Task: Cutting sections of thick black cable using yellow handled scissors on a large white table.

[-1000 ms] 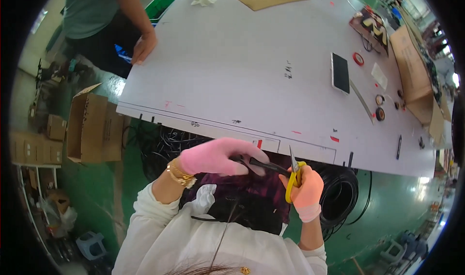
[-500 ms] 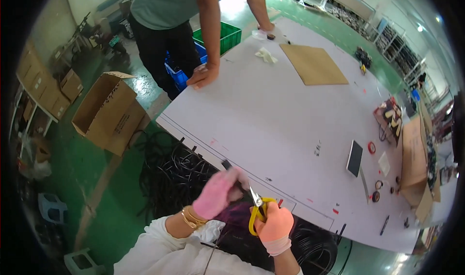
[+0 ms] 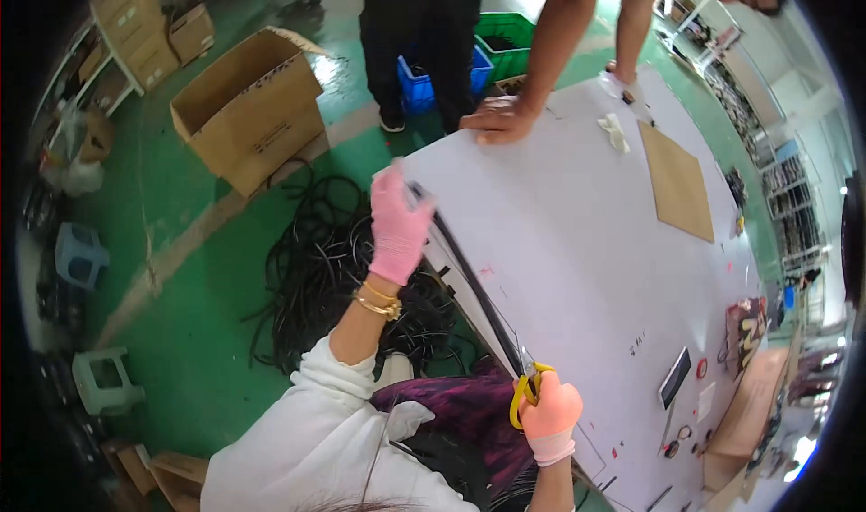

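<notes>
My left hand (image 3: 399,228), in a pink glove, reaches to the near left corner of the white table (image 3: 550,214). Its fingers, slightly smeared by motion, close about the far end of a long black strip (image 3: 474,282). This strip runs along the table's edge back to my right hand (image 3: 552,413), which wears an orange glove. Gripped in that hand are yellow-handled scissors (image 3: 523,396), their blades at the strip's near end. Whether the blades touch the strip I cannot tell.
A tangle of black strips (image 3: 316,250) lies on the floor beside the table. An open cardboard box (image 3: 257,119) stands beyond it. Across the table a person's hand (image 3: 501,119) leans on the edge. Brown cardboard (image 3: 677,183), a phone (image 3: 675,378) and tape rolls (image 3: 686,433) lie on top.
My left hand has moved forward to the table corner, drawing the black strip out straight along the edge. The scissors stay in my right hand. The view has turned left.
</notes>
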`<state>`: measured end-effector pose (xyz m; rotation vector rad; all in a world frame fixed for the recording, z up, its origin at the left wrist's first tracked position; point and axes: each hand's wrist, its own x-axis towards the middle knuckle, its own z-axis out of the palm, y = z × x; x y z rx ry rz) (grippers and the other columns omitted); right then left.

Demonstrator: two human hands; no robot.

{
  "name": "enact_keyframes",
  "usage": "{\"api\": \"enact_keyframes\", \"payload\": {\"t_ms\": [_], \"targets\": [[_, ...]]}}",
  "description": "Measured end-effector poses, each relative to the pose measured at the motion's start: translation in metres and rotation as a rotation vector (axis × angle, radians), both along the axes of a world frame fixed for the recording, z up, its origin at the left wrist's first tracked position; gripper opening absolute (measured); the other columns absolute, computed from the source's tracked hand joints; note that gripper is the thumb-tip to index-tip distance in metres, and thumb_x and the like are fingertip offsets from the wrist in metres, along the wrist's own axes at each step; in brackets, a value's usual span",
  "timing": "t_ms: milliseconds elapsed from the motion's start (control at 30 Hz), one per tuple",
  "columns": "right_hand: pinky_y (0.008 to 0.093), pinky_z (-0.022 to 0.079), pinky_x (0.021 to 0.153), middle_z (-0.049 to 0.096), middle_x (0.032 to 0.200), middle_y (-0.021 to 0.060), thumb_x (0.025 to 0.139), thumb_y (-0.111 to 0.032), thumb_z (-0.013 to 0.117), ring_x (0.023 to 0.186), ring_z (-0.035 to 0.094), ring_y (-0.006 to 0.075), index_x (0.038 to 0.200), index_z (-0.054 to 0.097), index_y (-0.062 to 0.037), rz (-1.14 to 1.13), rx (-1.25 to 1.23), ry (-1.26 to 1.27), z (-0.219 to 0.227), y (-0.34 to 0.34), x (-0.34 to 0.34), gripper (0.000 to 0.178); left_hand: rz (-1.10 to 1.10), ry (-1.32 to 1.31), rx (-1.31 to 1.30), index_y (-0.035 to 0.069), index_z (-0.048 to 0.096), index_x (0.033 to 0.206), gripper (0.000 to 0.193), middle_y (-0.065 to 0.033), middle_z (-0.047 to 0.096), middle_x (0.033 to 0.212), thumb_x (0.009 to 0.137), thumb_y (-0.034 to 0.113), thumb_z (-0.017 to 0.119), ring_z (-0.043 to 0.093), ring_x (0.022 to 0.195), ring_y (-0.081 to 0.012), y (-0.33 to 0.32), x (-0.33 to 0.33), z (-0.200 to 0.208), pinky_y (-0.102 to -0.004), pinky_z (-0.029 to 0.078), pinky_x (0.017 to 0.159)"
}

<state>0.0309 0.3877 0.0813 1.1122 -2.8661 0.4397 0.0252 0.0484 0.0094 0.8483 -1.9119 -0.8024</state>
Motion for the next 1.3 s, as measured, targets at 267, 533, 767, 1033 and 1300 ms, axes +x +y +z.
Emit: {"api": "enact_keyframes", "payload": {"t_ms": [267, 533, 767, 1033, 1300], "targets": [[0.0421, 0.041, 0.053, 0.056, 0.063, 0.0098, 0.070, -0.019, 0.086, 0.057, 0.054, 0.0329, 0.092, 0.062, -0.0059, 0.090, 0.039, -0.070, -0.008, -0.018, -0.007, 0.035, -0.439, -0.086, -0.304, 0.010, 0.065, 0.089, 0.019, -0.0061, 0.062, 0.090, 0.076, 0.018, 0.077, 0.059, 0.096, -0.0283, 0.001, -0.012, 0.011, -0.0425, 0.042, 0.101], [0.0416, 0.040, 0.049, 0.054, 0.058, 0.0085, 0.070, -0.022, 0.086, 0.051, 0.052, 0.0321, 0.086, 0.063, -0.0093, 0.118, 0.043, -0.061, 0.000, -0.043, -0.026, 0.030, -0.527, -0.224, -0.334, 0.011, 0.059, 0.058, 0.035, -0.0034, 0.058, 0.066, 0.076, 0.037, 0.075, 0.057, 0.076, -0.0255, -0.027, -0.015, 0.016, -0.0392, 0.043, 0.087], [0.0412, 0.037, 0.048, 0.052, 0.055, 0.0074, 0.070, -0.023, 0.085, 0.048, 0.050, 0.0318, 0.082, 0.061, -0.0108, 0.234, 0.112, 0.000, -0.001, -0.048, -0.041, 0.030, -0.530, -0.215, -0.365, 0.010, 0.059, 0.057, 0.033, -0.0059, 0.058, 0.066, 0.076, 0.033, 0.073, 0.058, 0.077, -0.0267, -0.037, -0.016, 0.005, -0.0398, 0.043, 0.085], [0.0424, 0.042, 0.052, 0.056, 0.060, 0.0089, 0.070, -0.023, 0.085, 0.055, 0.054, 0.0325, 0.086, 0.064, -0.0068, 0.200, 0.175, -0.062, 0.005, -0.052, -0.040, 0.031, -0.469, -0.164, -0.411, 0.011, 0.053, 0.052, 0.031, -0.0044, 0.054, 0.060, 0.071, 0.026, 0.072, 0.058, 0.072, -0.0253, -0.037, -0.013, -0.001, -0.0380, 0.044, 0.078], [0.0414, 0.036, 0.048, 0.050, 0.054, 0.0073, 0.072, -0.025, 0.084, 0.048, 0.049, 0.0319, 0.080, 0.059, -0.0110, 0.220, 0.124, -0.019, 0.002, -0.054, -0.042, 0.030, -0.418, -0.122, -0.400, 0.012, 0.051, 0.052, 0.030, -0.0042, 0.052, 0.060, 0.071, 0.020, 0.072, 0.055, 0.068, -0.0255, -0.034, -0.014, -0.002, -0.0387, 0.043, 0.075]]}}
